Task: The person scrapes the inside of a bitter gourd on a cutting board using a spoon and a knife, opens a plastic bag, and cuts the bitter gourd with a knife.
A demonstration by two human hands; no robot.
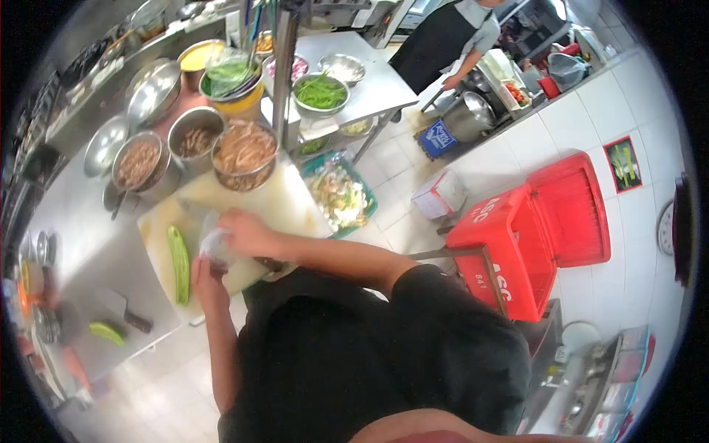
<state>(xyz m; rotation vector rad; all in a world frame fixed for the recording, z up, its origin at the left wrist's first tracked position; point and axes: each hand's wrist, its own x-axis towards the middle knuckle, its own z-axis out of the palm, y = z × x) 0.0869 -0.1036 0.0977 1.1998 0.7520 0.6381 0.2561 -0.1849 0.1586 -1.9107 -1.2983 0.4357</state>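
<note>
My left hand [210, 284] and my right hand [249, 232] are both closed on a crumpled, see-through plastic piece [214, 244], held over the near part of a pale cutting board [295, 199]. Something dark reddish shows by the left fingers; it is too small to make out. A long, peeled green vegetable [179, 264] lies on the board just left of my hands. Partly under my right forearm is a dark object [269, 263], perhaps a handle.
Metal pots of sliced meat [246, 148] stand behind the board. A cleaver [125, 310] and a green piece [107, 333] lie at left. Right of the board are a scrap tray [341, 193] and a red open cooler [502, 251]. Another person [443, 44] stands at the back.
</note>
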